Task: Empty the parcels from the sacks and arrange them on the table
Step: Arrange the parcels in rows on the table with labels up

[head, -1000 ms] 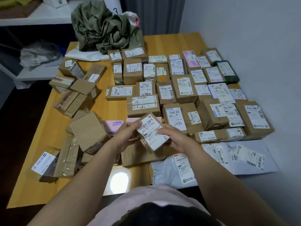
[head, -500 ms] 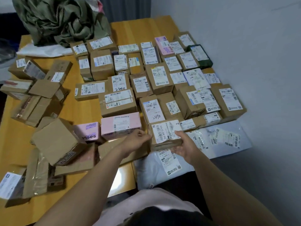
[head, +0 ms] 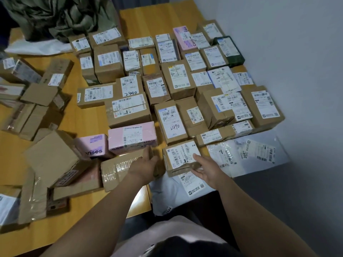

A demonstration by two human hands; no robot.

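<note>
A small brown parcel (head: 181, 156) with a white barcode label rests at the near end of the arranged rows on the wooden table (head: 89, 123), partly on a white mailer bag (head: 174, 191). My right hand (head: 207, 169) grips its near right corner, thumb on the label. My left hand (head: 146, 164) is off it, fingers apart, lying on a flat taped carton (head: 118, 167) to the left. Several rows of labelled parcels (head: 174, 80) fill the table's right half. A crumpled green sack (head: 61, 15) lies at the far left.
A loose heap of unsorted cartons (head: 50, 160) covers the left side. Two pink boxes (head: 131, 137) sit just beyond my left hand. Another white mailer (head: 246, 156) hangs over the table's right edge by the grey wall (head: 297, 52).
The small parcel went from held up in both hands down onto the table at the front of the rows. My left hand let go and shifted left onto the taped carton.
</note>
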